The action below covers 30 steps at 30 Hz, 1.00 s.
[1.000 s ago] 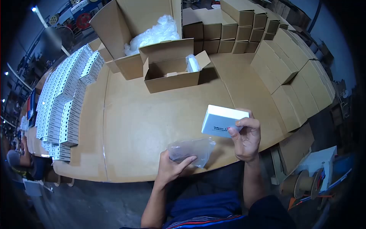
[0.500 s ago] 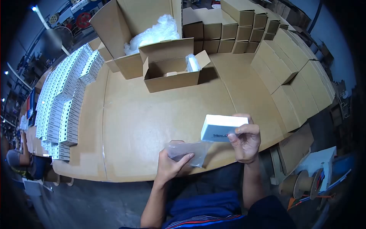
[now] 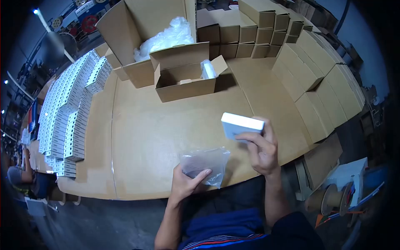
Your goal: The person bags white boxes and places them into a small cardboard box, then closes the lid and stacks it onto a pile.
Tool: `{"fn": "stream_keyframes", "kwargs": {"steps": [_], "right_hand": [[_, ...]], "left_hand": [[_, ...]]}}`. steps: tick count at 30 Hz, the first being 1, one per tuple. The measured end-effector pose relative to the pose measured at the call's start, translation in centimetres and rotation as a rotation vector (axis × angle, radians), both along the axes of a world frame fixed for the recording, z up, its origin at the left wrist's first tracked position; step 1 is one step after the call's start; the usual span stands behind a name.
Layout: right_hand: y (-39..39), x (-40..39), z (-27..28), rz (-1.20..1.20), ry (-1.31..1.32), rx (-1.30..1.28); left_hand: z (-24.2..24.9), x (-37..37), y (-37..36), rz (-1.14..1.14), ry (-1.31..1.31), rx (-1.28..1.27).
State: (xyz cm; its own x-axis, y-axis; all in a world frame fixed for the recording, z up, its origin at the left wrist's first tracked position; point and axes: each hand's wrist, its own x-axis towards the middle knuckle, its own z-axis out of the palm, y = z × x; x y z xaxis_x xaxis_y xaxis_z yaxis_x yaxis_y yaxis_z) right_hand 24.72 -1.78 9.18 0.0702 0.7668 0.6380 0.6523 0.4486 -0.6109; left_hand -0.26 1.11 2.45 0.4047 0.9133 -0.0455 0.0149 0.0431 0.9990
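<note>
Close to the table's front edge, my left hand point(image 3: 186, 183) pinches a clear plastic bag point(image 3: 208, 161) between thumb and fingers. The bag hangs flat and looks limp. To its right and a little higher, my right hand point(image 3: 263, 148) grips a small white box point(image 3: 241, 122) above the tabletop. Fingers cover part of the box's front face, so its print is mostly hidden. Box and bag are apart. Beyond them stands an open cardboard carton point(image 3: 187, 91) with a plastic-wrapped white item point(image 3: 208, 69) at its right end.
Stacked small white boxes point(image 3: 66, 108) line the left side of the table point(image 3: 150, 133). A larger open carton point(image 3: 141, 74) at the back holds clear plastic bags point(image 3: 166, 39). Brown cartons point(image 3: 248, 35) are piled at the back and right. Another person point(image 3: 21, 173) is at far left.
My right hand has raised the white box and tilted it, bringing its fingers across the front. The bag in my left hand has spread out more, with its upper edge higher.
</note>
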Motion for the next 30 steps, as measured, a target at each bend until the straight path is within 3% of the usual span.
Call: {"fn": "stream_keyframes", "kwargs": {"steps": [2, 6, 9, 30], "right_hand": [[0.1, -0.9, 0.4, 0.043, 0.012, -0.072], [0.5, -1.1, -0.4, 0.007, 0.195, 0.072], [1.0, -1.2, 0.7, 0.161, 0.287, 0.095], [1.6, -0.2, -0.1, 0.227, 0.246, 0.118]], "left_hand": [[-0.1, 0.1, -0.1, 0.002, -0.012, 0.005], [-0.5, 0.0, -0.1, 0.009, 0.028, 0.047], [-0.5, 0.0, -0.3, -0.003, 0.059, 0.048], [-0.6, -0.3, -0.1, 0.038, 0.003, -0.031]]}}
